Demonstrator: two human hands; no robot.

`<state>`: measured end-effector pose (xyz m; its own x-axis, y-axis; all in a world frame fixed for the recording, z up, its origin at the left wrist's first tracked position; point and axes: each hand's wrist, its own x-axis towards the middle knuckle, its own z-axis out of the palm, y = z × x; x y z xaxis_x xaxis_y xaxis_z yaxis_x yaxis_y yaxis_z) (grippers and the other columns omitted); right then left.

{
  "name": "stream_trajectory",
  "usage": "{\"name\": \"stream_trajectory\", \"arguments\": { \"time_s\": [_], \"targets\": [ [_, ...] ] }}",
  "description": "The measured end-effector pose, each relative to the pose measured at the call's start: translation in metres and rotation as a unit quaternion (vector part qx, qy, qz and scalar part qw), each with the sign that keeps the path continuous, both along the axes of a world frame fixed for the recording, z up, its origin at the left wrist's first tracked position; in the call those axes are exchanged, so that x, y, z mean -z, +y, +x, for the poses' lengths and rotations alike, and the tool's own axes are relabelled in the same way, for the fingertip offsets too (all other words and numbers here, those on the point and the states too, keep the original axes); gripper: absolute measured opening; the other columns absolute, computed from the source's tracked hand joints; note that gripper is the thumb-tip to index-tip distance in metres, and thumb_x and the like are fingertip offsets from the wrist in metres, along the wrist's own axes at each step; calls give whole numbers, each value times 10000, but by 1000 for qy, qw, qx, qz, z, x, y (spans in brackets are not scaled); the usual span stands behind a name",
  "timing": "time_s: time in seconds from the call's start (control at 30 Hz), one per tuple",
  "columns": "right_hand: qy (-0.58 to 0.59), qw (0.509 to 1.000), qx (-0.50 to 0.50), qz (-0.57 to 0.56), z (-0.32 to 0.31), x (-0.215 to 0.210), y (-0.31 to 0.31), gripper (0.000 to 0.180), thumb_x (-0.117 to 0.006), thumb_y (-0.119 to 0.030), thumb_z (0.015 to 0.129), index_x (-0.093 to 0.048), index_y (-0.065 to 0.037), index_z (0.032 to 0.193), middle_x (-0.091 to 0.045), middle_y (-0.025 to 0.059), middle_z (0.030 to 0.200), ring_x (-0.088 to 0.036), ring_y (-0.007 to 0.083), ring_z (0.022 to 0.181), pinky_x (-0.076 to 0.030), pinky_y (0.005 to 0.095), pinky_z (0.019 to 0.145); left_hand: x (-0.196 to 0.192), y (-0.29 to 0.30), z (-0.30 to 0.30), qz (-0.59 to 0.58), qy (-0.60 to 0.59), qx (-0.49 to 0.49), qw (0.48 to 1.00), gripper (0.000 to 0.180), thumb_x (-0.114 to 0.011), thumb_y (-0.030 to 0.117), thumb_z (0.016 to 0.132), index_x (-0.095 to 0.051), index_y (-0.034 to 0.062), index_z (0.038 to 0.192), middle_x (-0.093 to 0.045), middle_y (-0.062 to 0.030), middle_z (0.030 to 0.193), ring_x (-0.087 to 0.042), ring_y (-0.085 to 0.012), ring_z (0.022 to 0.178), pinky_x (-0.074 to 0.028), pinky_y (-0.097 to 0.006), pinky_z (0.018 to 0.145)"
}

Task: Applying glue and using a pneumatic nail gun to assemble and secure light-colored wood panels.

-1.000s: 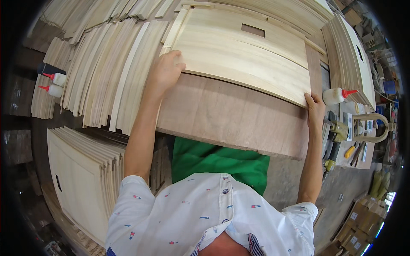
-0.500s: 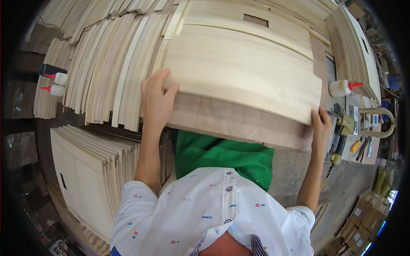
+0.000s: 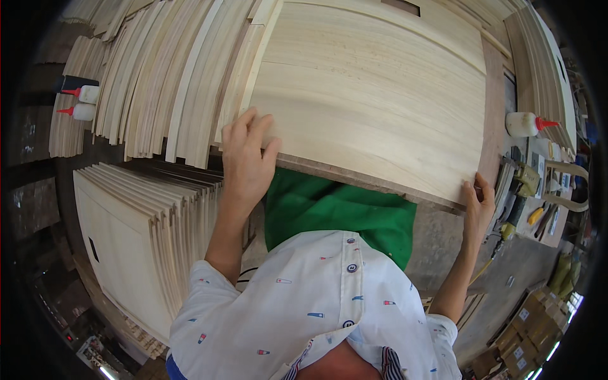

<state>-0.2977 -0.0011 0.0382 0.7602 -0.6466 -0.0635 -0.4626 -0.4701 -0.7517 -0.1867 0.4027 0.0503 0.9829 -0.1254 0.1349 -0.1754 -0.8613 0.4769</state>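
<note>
Pale board (image 3: 373, 107) at twelve o'clock, near the bench's (image 3: 493, 114) six-o'clock edge.
Right hand (image 3: 479, 206) pinches its four-o'clock corner; left hand (image 3: 246, 158) touches seven o'clock, grip cannot be told. Uneven pull could skew it; overpulling, tip it off.

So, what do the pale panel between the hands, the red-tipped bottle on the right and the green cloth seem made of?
Pale panel: wood, perhaps veneered board, apparently unvarnished; fine grain lines run across its surface.
Red-tipped bottle: probably plastic, smooth and whitish, with a moulded look.
Green cloth: matte fabric, draping in soft folds; cotton or synthetic, I cannot tell.
</note>
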Motion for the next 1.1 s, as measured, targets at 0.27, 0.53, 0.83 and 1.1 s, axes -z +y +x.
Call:
{"name": "stream_trajectory", "arguments": {
  "time_s": [0.27,0.53,0.83,1.1],
  "targets": [
    [22,987,-46,-149,-1,-1,1,405,-670,-180,882,-586,67,1192,-544,88,1017,-530,176,870,-455,286,790,1,-29,5,-45,5,163,986,471,-758,145,743,-616,39,1179,-441,-145,1431,-352,-357,1346,-335,-439,1082],
    [30,995,-52,-82,20,-12,-32,438,-692,-197,824,-579,83,1141,-593,188,1012,-593,262,899,-474,345,797,10,-52,14,-45,6,291,956,531,-795,183,669,-634,27,1150,-505,-135,1382,-389,-358,1329,-327,-446,1079],
    [-114,969,96,-197,124,-10,-150,491,-724,-233,798,-576,59,1164,-646,167,1129,-603,229,1031,-454,360,894,27,-43,15,-26,-31,285,958,531,-773,241,696,-635,40,1168,-524,-129,1363,-397,-349,1329,-318,-464,1080],
    [-207,978,5,29,107,10,-56,605,-663,-280,891,-474,97,1325,-552,215,1283,-527,299,1197,-391,357,1030,23,-39,12,-23,-84,291,953,538,-736,362,739,-635,63,1175,-542,-112,1341,-424,-333,1308,-344,-465,1050]
  ]
}}
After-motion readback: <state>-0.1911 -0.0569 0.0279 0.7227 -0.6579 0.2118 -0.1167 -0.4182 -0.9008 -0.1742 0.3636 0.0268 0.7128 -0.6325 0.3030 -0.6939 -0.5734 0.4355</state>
